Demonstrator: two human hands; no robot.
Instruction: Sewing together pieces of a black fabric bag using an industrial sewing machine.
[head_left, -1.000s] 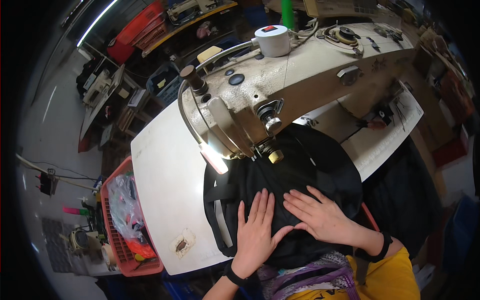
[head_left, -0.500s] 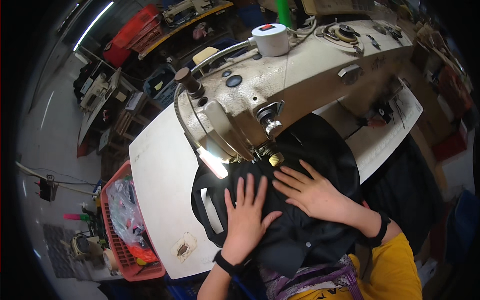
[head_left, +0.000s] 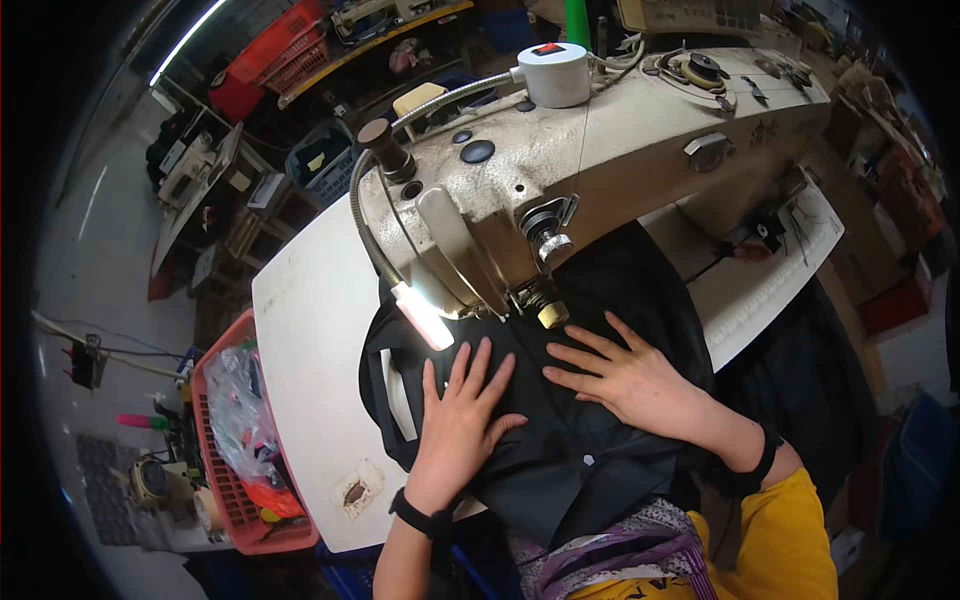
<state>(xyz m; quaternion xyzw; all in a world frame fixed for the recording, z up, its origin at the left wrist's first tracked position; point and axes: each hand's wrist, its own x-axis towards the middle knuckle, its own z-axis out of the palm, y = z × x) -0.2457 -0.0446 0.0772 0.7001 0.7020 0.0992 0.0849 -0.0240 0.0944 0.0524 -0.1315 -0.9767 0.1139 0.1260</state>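
Black fabric (head_left: pixel 545 455) is spread over the white table of a sewing machine (head_left: pixel 480 215) and runs beneath its head. My left hand (head_left: pixel 462 425) lies flat on the fabric, fingers apart, just below the lit lamp (head_left: pixel 425 318). On the other side, my right hand (head_left: pixel 635 380) also rests on it with spread fingers, the fingertips close to the brass knob (head_left: pixel 551 314). Beside my left hand a white strip (head_left: pixel 397 395) shows at an opening in the fabric. A small white spot (head_left: pixel 588 461) sits on the cloth near my body. The needle area is hardly visible behind the machine head.
Left of the white tabletop (head_left: pixel 310 400) stands a red plastic basket (head_left: pixel 245 520) holding clear plastic bags. More dark cloth (head_left: pixel 800 390) hangs at the right edge. Other sewing machines and red crates (head_left: pixel 285 45) fill the background.
My left hand has slid left, and the fabric's left part has shifted the same way. My right hand stays nearly in place, its fingers slightly more spread. The view has moved a little.
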